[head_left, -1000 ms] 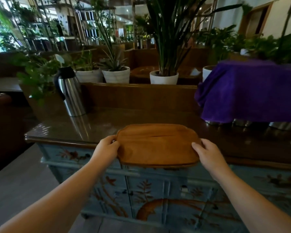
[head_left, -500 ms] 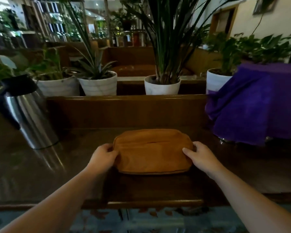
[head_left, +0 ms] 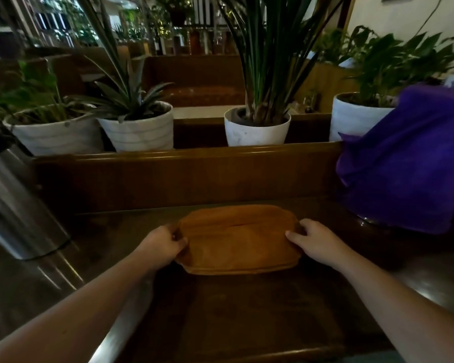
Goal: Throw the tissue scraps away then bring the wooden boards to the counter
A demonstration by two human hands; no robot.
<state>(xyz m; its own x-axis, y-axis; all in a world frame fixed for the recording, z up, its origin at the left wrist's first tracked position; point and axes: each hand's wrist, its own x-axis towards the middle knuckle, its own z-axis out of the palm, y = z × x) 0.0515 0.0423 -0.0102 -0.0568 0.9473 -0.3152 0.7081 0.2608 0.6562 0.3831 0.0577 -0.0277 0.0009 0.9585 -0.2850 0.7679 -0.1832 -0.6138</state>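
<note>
Orange-brown wooden boards (head_left: 237,238), stacked with rounded corners, lie flat on the dark glossy counter (head_left: 247,310), close to its raised wooden back rail. My left hand (head_left: 163,244) grips the stack's left end, thumb on top. My right hand (head_left: 315,241) holds the right end the same way. How many boards are in the stack is unclear. No tissue scraps are in sight.
A steel thermos jug (head_left: 13,205) stands at the left of the counter. A purple cloth (head_left: 409,169) covers something at the right. White plant pots (head_left: 257,129) line the ledge behind the back rail (head_left: 184,158).
The boards moved from the counter's front edge to deep on its top, near the back rail. The camera came closer. Both hands kept their hold on the ends.
</note>
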